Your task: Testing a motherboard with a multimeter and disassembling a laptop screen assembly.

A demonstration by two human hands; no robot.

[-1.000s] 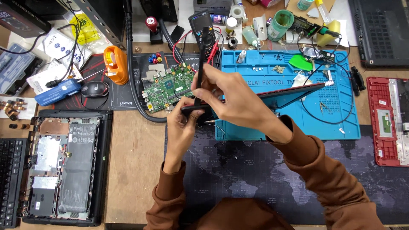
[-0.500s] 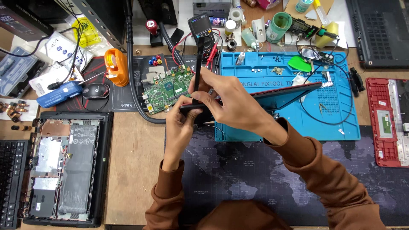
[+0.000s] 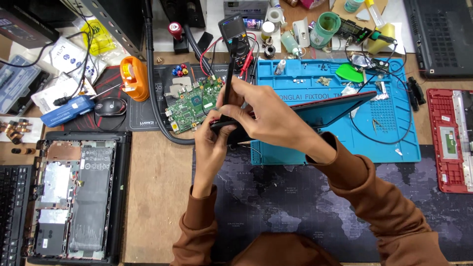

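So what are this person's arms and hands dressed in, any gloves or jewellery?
Both arms wear long rust-brown sleeves of soft, sweatshirt-like fabric, plain with no print showing. The left sleeve ends in a bunched, ribbed cuff at the wrist; the right sleeve is creased and pushed slightly up the forearm. The left hand and right hand are bare: no gloves, and no rings or watch that I can see.

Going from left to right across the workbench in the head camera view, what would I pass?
Opened laptop base → orange tape dispenser → green circuit board → left hand → right hand holding a thin black tool → blue repair mat → red laptop cover.
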